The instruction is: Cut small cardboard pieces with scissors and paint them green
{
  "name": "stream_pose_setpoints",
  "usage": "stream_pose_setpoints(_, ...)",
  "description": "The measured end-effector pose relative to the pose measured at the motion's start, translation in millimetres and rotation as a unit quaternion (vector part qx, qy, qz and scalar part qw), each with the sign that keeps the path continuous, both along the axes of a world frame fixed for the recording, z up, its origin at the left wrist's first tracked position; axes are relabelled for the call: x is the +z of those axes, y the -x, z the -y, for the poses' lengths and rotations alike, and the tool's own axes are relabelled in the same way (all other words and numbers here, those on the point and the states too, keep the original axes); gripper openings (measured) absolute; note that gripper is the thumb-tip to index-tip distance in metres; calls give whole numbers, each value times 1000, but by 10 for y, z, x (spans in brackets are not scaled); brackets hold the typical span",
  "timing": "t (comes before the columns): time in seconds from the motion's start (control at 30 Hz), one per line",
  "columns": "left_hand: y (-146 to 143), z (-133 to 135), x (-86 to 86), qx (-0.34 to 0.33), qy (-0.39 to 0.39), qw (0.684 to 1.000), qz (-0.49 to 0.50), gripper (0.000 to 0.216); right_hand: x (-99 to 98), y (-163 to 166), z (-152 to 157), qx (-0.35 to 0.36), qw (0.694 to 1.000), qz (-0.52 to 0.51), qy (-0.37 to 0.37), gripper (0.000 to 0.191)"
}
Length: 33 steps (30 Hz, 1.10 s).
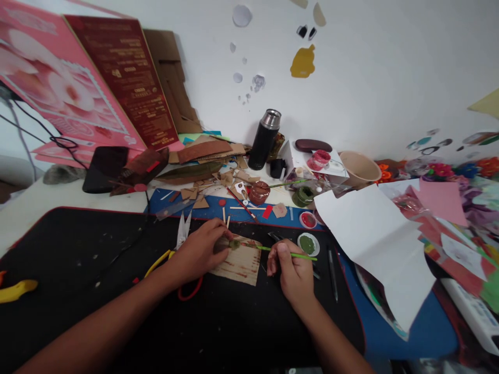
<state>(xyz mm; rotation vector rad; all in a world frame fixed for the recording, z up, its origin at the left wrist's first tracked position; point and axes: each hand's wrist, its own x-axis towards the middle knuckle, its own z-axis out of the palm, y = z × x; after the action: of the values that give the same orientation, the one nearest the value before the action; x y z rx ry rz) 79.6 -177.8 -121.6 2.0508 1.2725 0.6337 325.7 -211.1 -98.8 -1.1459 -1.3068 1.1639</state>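
Note:
My right hand [294, 270] is closed in a pinch round a thin green paintbrush [280, 252], whose tip reaches left onto a small green piece at the top edge of a tan cardboard piece [241, 265] with reddish marks. My left hand [202, 249] rests on the left side of that cardboard, fingers curled and pressing the green piece. A round lid of green paint [308, 243] lies just right of the brush. All of this sits on a black mat [97, 270].
Scissors with yellow and red handles [183, 234] lie left of my left hand. Behind are brown and green paint jars [259, 192], a red paint lid [307, 219], a black flask [265, 137], cardboard scraps, a beige bowl [360, 166]. White folded paper [374, 239] lies right; a pen [332, 270] beside it.

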Motion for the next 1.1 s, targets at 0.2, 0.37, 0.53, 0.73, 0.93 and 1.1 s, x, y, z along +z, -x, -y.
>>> stream_pose_setpoints(0.2, 0, -1, -8, -1, -4, 1000, -2, 18, 40, -43, -1, -28, 999, -26, 18, 50)
stream_pose_setpoints(0.37, 3, -1, -4, 4, -4, 1000, 1, 18, 4, -7, 15, -2, 1000, -19, 23, 52)
stream_pose_setpoints(0.53, 9, -6, -9, -2, 1, 1000, -4, 17, 2, -30, 9, -15, 999, -24, 25, 51)
stream_pose_setpoints(0.73, 6, -1, -11, -1, 3, 1000, 1, 16, 51, -79, 25, -25, 999, -34, 22, 52)
stream_pose_setpoints(0.93, 14, -2, -16, -4, 1, 1000, -2, 16, 20, -28, 27, -3, 999, -33, 27, 52)
stream_pose_setpoints(1.1, 14, -7, -12, -5, 6, 1000, -3, 17, 25, -39, 3, -26, 999, -34, 19, 50)
